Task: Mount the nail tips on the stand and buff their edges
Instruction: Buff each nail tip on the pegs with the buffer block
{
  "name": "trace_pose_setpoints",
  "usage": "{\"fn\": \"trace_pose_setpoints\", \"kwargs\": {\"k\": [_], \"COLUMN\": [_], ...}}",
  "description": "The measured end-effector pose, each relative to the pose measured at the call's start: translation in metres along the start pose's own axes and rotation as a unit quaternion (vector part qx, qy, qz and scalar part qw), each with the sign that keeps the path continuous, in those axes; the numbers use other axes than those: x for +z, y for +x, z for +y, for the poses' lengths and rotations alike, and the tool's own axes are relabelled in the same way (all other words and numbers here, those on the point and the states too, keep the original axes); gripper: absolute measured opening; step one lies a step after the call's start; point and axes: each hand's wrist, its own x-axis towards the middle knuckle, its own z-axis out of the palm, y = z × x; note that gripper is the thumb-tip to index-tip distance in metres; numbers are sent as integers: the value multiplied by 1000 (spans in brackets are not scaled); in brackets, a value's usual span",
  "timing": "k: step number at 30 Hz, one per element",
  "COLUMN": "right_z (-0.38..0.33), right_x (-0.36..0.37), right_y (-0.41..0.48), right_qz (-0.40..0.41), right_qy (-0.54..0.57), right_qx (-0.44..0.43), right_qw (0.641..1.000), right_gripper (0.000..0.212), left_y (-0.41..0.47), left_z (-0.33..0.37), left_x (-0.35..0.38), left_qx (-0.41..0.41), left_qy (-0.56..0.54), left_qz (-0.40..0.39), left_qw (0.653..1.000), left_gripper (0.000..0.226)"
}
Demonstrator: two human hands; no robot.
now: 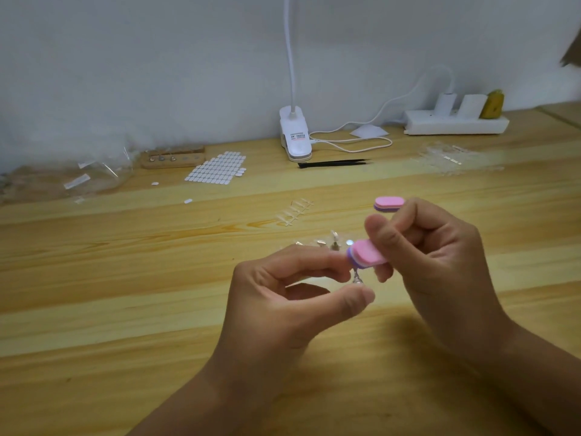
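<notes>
Gripping a pink buffer (368, 254) slanted up-right, right hand (440, 259) sits beside left hand (283, 297) pinching an upright peg (357, 278).

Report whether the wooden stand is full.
Not full: the wooden stand holds three metal holders at its left end; its two right-hand spots look empty, though blurred.

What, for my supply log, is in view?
plastic bags: some, clear, far left
wooden stand: one, tan, far left
sticker sheet: one, white, beside stand
clip lamp: one, white, back centre
tweezers: one, black, before lamp
power strip: one, white, back right
nail tips: many, clear, right pile, centre strip
buffer: apparently one, pink-purple, front centre
peg: one, silver, under buffer
loose pegs: several, silver, beyond buffer
left hand: one, bare, pinches peg
right hand: one, bare, grips buffer
</notes>
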Motion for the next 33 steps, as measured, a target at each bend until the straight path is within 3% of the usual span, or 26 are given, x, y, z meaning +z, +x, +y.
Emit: {"fn": "trace_pose_setpoints", "kwargs": {"k": [3,8,13,16,19,23,27,31,33], "right_z": [-1,-5,-7,-9,-9,-10,-8,-6,-6], "right_x": [-5,7,-1,4,6,-1,6,-4,-11], "right_y": [4,-3,5,-1,0,3,-2,9,12], "right_qz": [37,-24,26,-28,-41,-8,-52,5,-4], "right_qy": [9,54,62,100,48,84,83,57,59], "right_qx": [11,9,41,21,-3,39,3,29,46], "right_qw": [999,998,997,994,998,996,995,998,997], "right_gripper": [32,32,34,32,27,31,23,27,21], "left_y": [1,3,5,5,5,6,5,7,8], "left_z": [-3,-1,-2,-2,-1,-2,-2,-3,-3], "left_x": [0,3,2,2,2,1,2,0,-2], "left_qx": [-19,-32,-87,-98,-98,-113,-116,-114,-116], "left_qy": [-28,-110,-167,-185,-209,-243,-270,-264,-258], "left_qz": [16,-21,-30,-46,-69,-69,-83,-83,-68], "left_qw": [999,993,982,977,971,961,952,954,957], "left_gripper": [32,27,31,37,47,44,42,41,42]}}
